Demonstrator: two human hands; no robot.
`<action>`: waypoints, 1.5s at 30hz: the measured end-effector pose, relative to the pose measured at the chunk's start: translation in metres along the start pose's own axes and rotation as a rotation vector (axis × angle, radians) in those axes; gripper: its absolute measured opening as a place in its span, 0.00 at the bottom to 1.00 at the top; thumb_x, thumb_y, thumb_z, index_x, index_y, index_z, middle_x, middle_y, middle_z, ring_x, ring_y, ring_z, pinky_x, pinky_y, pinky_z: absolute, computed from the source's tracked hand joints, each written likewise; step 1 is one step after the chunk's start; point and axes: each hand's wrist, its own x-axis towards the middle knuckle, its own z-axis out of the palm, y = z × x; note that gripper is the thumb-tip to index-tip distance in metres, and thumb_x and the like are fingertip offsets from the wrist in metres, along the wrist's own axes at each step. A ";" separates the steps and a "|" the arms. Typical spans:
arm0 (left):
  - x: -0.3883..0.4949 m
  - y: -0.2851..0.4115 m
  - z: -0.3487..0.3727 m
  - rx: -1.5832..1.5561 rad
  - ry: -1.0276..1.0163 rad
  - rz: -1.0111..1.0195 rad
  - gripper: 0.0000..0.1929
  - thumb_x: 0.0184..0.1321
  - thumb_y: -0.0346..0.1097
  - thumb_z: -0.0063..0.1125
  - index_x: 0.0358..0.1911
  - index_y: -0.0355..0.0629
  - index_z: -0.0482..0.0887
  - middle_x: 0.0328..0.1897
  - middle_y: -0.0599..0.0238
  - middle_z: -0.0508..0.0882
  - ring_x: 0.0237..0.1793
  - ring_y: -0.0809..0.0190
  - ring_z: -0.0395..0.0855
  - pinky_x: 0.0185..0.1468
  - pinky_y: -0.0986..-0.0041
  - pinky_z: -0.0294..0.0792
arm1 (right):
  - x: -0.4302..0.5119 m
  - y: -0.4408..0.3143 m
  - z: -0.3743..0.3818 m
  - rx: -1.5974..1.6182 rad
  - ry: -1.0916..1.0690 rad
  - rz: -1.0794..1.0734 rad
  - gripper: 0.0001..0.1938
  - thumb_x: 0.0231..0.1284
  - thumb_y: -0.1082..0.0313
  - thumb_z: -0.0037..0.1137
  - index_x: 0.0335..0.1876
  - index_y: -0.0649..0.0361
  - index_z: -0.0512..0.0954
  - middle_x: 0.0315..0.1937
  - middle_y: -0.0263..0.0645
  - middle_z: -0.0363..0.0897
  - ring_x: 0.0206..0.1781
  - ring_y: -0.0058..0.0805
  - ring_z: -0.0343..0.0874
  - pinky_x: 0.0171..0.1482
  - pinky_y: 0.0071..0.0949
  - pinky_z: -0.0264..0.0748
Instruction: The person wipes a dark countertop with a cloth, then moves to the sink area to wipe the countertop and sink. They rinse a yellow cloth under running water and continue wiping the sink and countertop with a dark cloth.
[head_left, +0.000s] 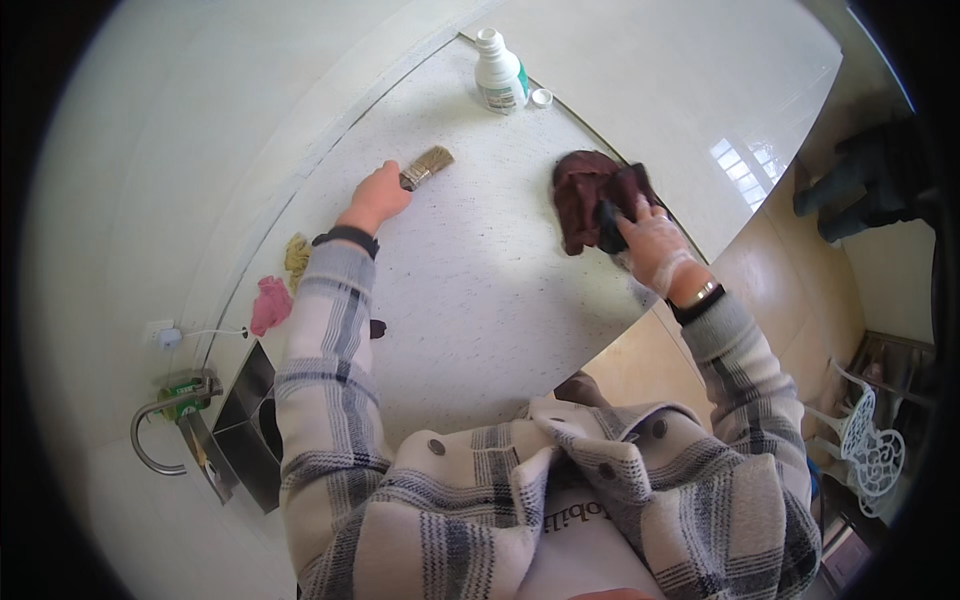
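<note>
My left hand (381, 196) grips a flat paintbrush (427, 167) by its handle, bristles pointing to the upper right over a white speckled countertop (480, 277). My right hand (654, 246) presses a bunched dark red cloth (585, 199) onto the countertop near its right edge strip. A whitish film or thin clear covering shows on that hand and wrist; I cannot tell which. Under its fingers is a darker, blackish patch, perhaps a fold or another item. At the far end stands a white plastic bottle (501, 79) without its cap, and a white cap (541, 97) lies beside it.
Along the wall lie a yellowish crumpled cloth (297, 259) and a pink cloth (271, 306). A plug with a white cable (171, 338) sits in a wall socket. At lower left are a metal faucet (154, 435) and a dark sink (244, 420). White ornate chairs (862, 435) stand at right.
</note>
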 end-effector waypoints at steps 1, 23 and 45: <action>-0.011 -0.008 0.002 -0.030 0.034 0.037 0.14 0.49 0.35 0.53 0.40 0.40 0.72 0.40 0.46 0.80 0.44 0.43 0.78 0.46 0.57 0.69 | 0.011 -0.008 -0.005 -0.019 -0.026 -0.023 0.29 0.50 0.67 0.53 0.63 0.51 0.65 0.66 0.57 0.53 0.59 0.50 0.65 0.57 0.39 0.68; 0.034 0.117 -0.045 -0.658 0.574 0.261 0.33 0.48 0.43 0.63 0.58 0.40 0.66 0.62 0.48 0.66 0.56 0.47 0.72 0.57 0.65 0.67 | 0.222 -0.027 -0.069 -0.238 0.066 -0.120 0.17 0.59 0.65 0.48 0.54 0.54 0.72 0.54 0.43 0.69 0.56 0.39 0.71 0.51 0.35 0.74; 0.018 0.160 -0.028 -1.020 0.134 0.396 0.26 0.46 0.41 0.68 0.48 0.39 0.76 0.44 0.59 0.82 0.46 0.60 0.80 0.52 0.70 0.69 | 0.152 -0.021 -0.113 1.373 0.374 -0.339 0.10 0.51 0.74 0.60 0.40 0.61 0.75 0.31 0.26 0.68 0.35 0.15 0.67 0.40 0.14 0.67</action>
